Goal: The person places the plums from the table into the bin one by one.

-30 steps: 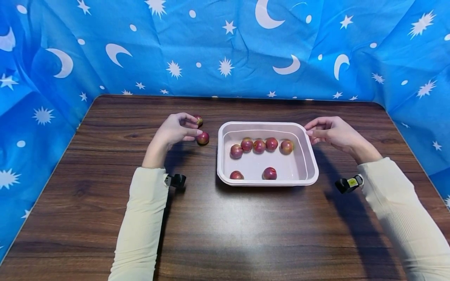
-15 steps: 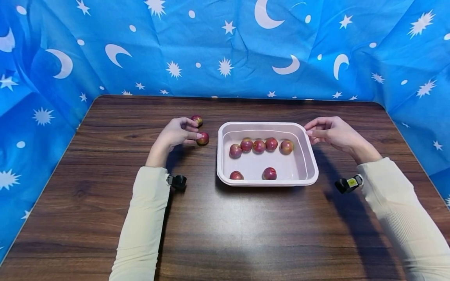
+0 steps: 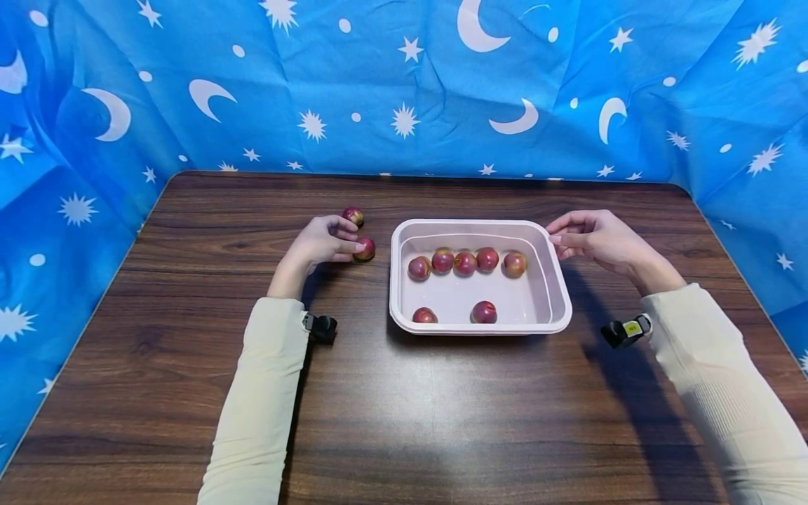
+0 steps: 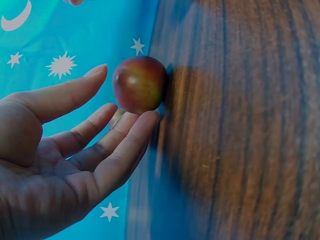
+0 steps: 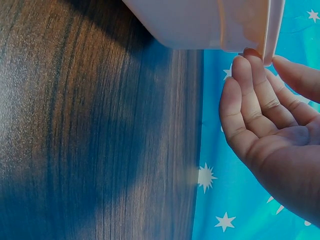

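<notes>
My left hand (image 3: 318,244) reaches over a red plum (image 3: 365,249) on the table, left of a white plastic tub (image 3: 480,328). In the left wrist view the fingertips meet the underside of that plum (image 4: 140,84), while the thumb tip is a small gap away from it. Just behind lies a second plum (image 3: 353,217), beside the fingers. My right hand (image 3: 600,238) pinches the tub's right rim near its back corner; in the right wrist view thumb and index finger meet at the rim (image 5: 272,35). Inside the tub, several plums (image 3: 465,263) lie mostly in a row, with two nearer the front wall.
The tub stands on a dark wooden table (image 3: 429,421). Behind the table's back edge hangs a blue cloth (image 3: 379,84) printed with moons and stars. Both wrists wear a small black camera (image 3: 322,328).
My left hand has shifted slightly right and nearer, its thumb closer to the front plum. The leftmost plum of the tub's row has rolled a little left. The right hand stays on the rim.
</notes>
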A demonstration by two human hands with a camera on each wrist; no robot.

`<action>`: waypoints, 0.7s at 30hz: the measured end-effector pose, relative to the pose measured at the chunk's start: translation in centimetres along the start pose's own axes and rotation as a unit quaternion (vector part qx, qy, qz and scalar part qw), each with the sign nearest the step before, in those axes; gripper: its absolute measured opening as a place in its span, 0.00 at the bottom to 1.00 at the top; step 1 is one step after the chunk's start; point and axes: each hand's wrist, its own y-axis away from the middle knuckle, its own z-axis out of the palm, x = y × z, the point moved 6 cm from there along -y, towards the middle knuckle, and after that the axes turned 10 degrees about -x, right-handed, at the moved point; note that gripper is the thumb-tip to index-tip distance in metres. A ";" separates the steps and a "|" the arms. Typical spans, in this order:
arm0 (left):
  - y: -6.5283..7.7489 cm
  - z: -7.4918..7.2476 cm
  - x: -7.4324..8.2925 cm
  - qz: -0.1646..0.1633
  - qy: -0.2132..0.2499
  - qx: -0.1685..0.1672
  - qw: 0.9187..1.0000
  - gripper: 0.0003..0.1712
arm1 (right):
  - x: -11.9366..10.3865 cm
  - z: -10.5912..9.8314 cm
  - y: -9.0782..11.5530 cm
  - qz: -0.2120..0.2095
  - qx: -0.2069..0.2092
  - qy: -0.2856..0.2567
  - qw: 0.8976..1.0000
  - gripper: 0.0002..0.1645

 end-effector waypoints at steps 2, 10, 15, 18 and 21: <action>-0.1 0.1 -0.1 -0.002 -0.003 -0.001 1.000 0.26 | 0.0 0.0 0.0 0.003 0.001 0.001 1.000 0.10; -0.3 0.4 -0.2 -0.003 -0.012 0.001 1.000 0.24 | 0.0 0.0 -0.1 0.001 0.001 -0.009 1.000 0.09; -0.4 0.5 -0.1 -0.004 -0.017 0.000 1.000 0.25 | 0.0 0.0 0.0 0.000 0.000 -0.007 1.000 0.09; -0.4 0.5 -0.1 -0.005 -0.018 0.000 1.000 0.25 | -0.1 0.0 0.0 0.002 0.001 -0.003 1.000 0.10; -0.4 0.6 -0.1 -0.008 -0.019 0.001 1.000 0.24 | 0.0 0.1 0.0 0.002 0.000 -0.005 1.000 0.10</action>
